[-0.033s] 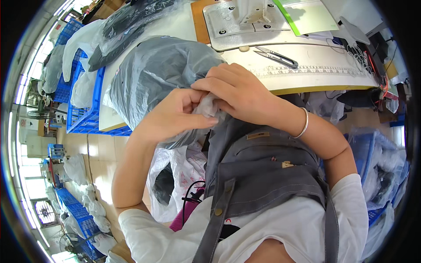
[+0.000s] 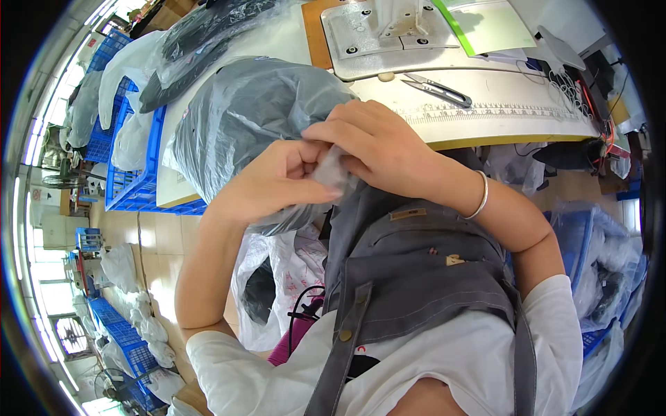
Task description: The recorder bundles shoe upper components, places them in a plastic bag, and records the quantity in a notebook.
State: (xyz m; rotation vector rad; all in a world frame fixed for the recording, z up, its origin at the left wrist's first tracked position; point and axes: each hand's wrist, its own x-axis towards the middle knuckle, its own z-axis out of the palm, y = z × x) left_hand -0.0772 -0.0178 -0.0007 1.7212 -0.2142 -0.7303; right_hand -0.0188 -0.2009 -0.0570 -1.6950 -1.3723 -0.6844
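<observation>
A large clear plastic bag (image 2: 253,114), filled with dark grey soft material, rests on the table's front edge and hangs toward my lap. Its gathered neck is bunched between my hands. My left hand (image 2: 281,177) is closed round the twisted plastic, thumb lying along its lower side. From the right, my right hand (image 2: 374,142) bends over the same bunch, fingertips meeting the left fingers. The plastic and the left thumb tip are blurred, and the right fingertips are partly hidden.
Thread snips (image 2: 440,91) lie on the white table, behind a printed ruler strip (image 2: 499,112). A machine base plate (image 2: 347,41) and a green-edged sheet (image 2: 485,28) are farther back. Blue crates (image 2: 142,187) stand at left. A white sack (image 2: 277,277) is below the bag.
The bunched plastic between my fingers has shifted slightly, and my left thumb has moved a little left and down. My right hand stays nearly in place.
</observation>
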